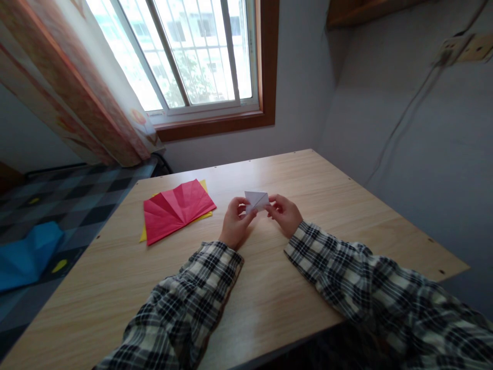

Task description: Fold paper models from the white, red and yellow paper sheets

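Pinching a small folded white paper (257, 199) between them, the left hand (235, 221) and the right hand (285, 213) are facing each other over the wooden surface (265, 298). The left grip is pressing thumb and fingers nearly together on the paper's left side; the right grip is doing likewise at its right edge. A diagonal line is running across the paper's face. I cannot tell whether the paper is touching the surface. To the left of the hands, a creased red paper (179, 208) is lying over a yellow paper (144, 235). Farther left, a blue sheet (33, 252) is resting on a checked cloth (111, 181), beyond the surface's edge.
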Motion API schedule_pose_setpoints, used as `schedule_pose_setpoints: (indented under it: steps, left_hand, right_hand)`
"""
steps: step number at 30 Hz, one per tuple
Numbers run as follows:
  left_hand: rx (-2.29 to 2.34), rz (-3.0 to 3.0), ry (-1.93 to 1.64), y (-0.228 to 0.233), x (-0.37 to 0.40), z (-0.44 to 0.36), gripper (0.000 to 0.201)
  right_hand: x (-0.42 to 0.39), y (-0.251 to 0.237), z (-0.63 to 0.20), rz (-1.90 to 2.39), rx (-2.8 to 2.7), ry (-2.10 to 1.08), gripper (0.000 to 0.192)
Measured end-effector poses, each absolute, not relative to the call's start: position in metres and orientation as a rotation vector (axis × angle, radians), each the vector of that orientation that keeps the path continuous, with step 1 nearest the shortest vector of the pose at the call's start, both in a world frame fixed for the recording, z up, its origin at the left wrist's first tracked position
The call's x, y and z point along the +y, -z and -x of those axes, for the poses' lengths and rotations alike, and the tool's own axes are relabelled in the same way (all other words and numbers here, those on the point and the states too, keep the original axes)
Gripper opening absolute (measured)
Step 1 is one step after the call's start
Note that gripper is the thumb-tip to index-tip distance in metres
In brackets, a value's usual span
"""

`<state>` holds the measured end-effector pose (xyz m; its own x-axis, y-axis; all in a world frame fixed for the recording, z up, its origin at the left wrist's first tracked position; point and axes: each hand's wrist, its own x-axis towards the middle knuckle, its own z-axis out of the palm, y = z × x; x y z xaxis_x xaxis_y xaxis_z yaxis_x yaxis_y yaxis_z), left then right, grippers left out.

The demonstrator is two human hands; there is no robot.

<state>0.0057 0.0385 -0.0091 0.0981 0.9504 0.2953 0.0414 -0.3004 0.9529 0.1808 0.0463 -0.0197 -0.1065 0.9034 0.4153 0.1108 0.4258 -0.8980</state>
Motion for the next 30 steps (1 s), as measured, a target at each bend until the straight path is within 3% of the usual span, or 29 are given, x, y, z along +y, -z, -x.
schedule_pose_setpoints:
  steps: [15, 21, 25, 30]
  left_hand:
    - [1.012, -1.681, -1.242, 0.010, 0.038, -0.006, 0.036]
    - [1.024, -1.723, -1.178, 0.004, 0.036, -0.006, 0.033]
    - [1.078, -1.745, -1.145, 0.001, 0.033, -0.007, 0.033]
    - [1.091, -1.721, -1.097, -0.001, 0.030, -0.008, 0.037]
  right_hand:
    - [0.043, 0.011, -0.182, 0.868, -1.663, -0.731, 0.029]
    - [0.048, 0.019, -0.182, 0.919, -1.520, -0.911, 0.023]
    - [0.050, 0.023, -0.181, 0.871, -1.388, -1.097, 0.030]
    - [0.049, 0.020, -0.182, 0.921, -1.382, -1.076, 0.034]
